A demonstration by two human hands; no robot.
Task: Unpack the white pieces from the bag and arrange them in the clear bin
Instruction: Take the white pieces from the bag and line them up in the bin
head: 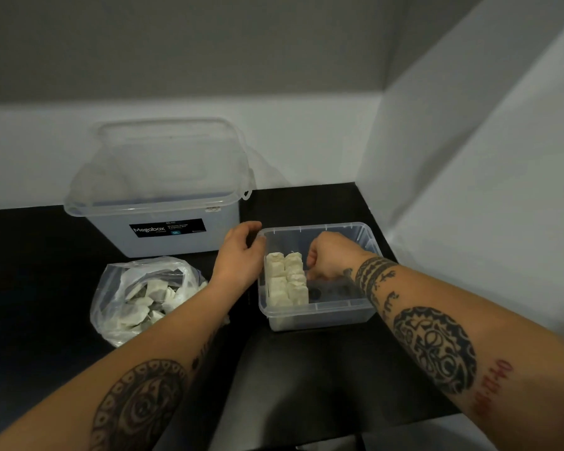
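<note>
Black table (306, 369), clear bin (319, 315) near edge

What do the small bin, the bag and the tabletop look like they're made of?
Small clear bin: rigid see-through plastic with a moulded rim. Bag: thin crinkled plastic film, glossy, its white pieces showing through. Table: smooth matte black, possibly laminate; the material is unclear.
</note>
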